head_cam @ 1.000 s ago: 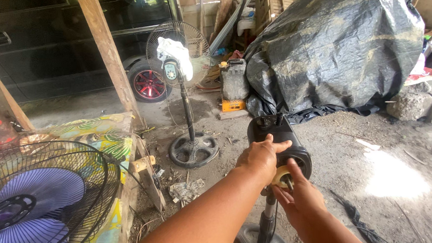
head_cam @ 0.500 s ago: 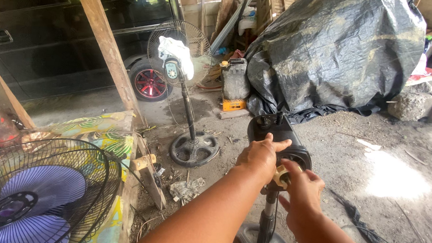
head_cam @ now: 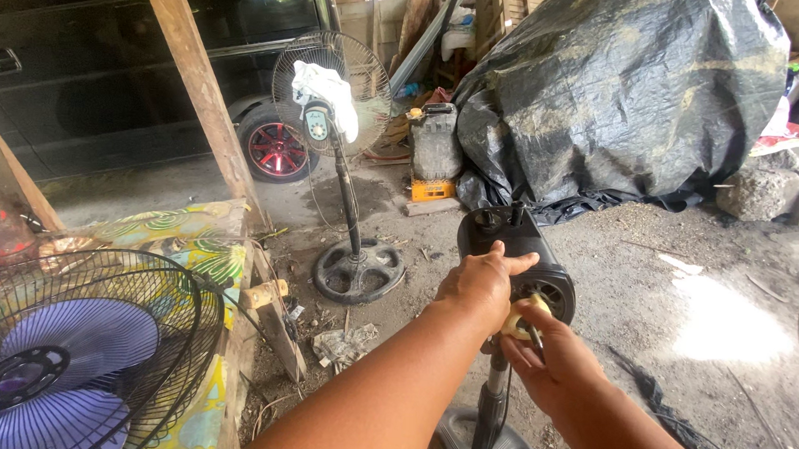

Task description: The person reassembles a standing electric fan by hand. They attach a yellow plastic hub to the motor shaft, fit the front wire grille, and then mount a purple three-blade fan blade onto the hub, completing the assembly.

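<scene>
A black fan motor head (head_cam: 508, 244) sits on top of a thin stand pole (head_cam: 492, 412) right in front of me. My left hand (head_cam: 480, 283) wraps around the near side of the motor housing. Just below and to the right, my right hand (head_cam: 547, 360) pinches a small pale yellow knob (head_cam: 520, 317) at the back of the motor. The round dark base of the stand (head_cam: 497, 448) shows at the bottom edge.
A caged fan with purple blades (head_cam: 56, 352) lies at lower left on a patterned cloth. Another stand fan (head_cam: 333, 93) with a white rag stands farther ahead. A black tarp-covered heap (head_cam: 634, 91), wooden post (head_cam: 202, 87), dark car and rubble surround the dirt floor.
My right hand has shifted slightly lower on the yellow knob, its wrist turning. The left hand stays on the motor housing.
</scene>
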